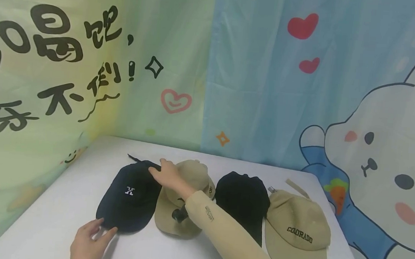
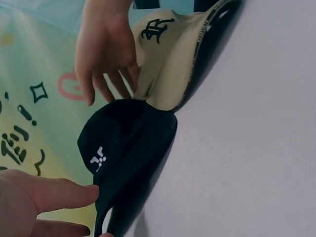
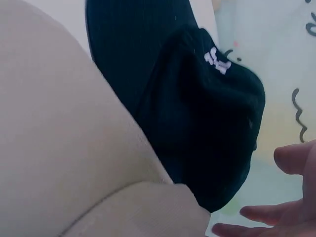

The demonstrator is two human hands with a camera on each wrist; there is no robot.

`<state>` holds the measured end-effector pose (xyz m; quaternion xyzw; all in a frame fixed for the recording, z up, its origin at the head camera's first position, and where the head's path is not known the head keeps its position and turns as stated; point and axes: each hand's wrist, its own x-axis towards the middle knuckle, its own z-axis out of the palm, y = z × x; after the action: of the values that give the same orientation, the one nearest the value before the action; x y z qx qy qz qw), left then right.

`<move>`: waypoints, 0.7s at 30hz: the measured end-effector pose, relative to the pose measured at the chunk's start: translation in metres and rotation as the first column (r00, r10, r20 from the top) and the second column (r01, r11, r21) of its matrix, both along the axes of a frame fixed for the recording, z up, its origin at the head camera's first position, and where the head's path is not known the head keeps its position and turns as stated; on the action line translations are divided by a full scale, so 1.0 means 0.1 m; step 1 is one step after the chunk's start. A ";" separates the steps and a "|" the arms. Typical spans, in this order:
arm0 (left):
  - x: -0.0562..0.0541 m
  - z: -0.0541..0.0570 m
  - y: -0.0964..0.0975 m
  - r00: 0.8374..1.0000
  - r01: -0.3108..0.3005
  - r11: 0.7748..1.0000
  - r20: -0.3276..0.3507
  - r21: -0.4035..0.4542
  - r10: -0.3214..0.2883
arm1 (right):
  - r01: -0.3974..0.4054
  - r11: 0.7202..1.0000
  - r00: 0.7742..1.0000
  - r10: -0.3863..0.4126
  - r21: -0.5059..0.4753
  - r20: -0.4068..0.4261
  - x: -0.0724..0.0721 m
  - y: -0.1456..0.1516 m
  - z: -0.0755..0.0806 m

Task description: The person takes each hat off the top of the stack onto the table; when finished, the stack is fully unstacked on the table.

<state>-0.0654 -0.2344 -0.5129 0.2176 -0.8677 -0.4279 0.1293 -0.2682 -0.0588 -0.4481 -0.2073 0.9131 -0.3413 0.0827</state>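
A navy cap (image 1: 130, 196) with a small white emblem lies on the white table, brim toward me. My left hand (image 1: 89, 241) is at the left front edge of its brim, fingertips right at the edge; in the left wrist view its fingers (image 2: 64, 193) reach along the cap's side. My right hand (image 1: 169, 177) hovers by the back right of the crown, fingers loosely extended. In the right wrist view these fingers (image 3: 266, 213) are spread beside the crown. Under the right forearm a beige cap (image 1: 190, 172) with dark lettering is partly hidden.
A black cap (image 1: 241, 192) lies right of the beige one, partly covered by the right sleeve (image 1: 222, 231). Farther right is a tan cap (image 1: 296, 220) reading COLORADO. A printed curtain (image 1: 247, 76) hangs behind the table (image 1: 61, 203). A small black device (image 1: 180, 214) sits by the right wrist.
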 end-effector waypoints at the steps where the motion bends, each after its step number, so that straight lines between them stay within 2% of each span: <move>1: -0.01 0.00 0.00 1.000 0.004 1.000 0.013 0.003 -0.004 | 0.006 1.000 1.000 -0.006 0.013 0.005 -0.03 -0.01 0.00; 5: -0.03 0.02 -0.02 0.998 0.013 1.000 0.063 0.015 -0.014 | 0.048 0.997 0.998 -0.050 0.058 0.029 -0.14 -0.03 -0.05; 10: -0.07 0.02 -0.01 0.996 -0.008 1.000 0.086 0.024 0.006 | 0.078 0.989 0.996 -0.082 0.125 0.026 -0.26 0.00 -0.11; 16: -0.12 -0.02 -0.01 0.999 -0.019 1.000 0.035 -0.004 0.019 | 0.069 0.980 0.997 -0.075 0.185 0.030 -0.38 0.04 -0.24; 21: -0.13 -0.06 -0.01 0.999 -0.052 0.999 -0.012 -0.013 0.051 | 0.015 0.969 1.000 -0.012 0.247 -0.015 -0.46 0.02 -0.26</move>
<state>-0.0780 -0.2357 -0.5186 0.2365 -0.8639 -0.4198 0.1468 -0.3144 -0.0567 -0.4739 -0.1914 0.9504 -0.2240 0.0995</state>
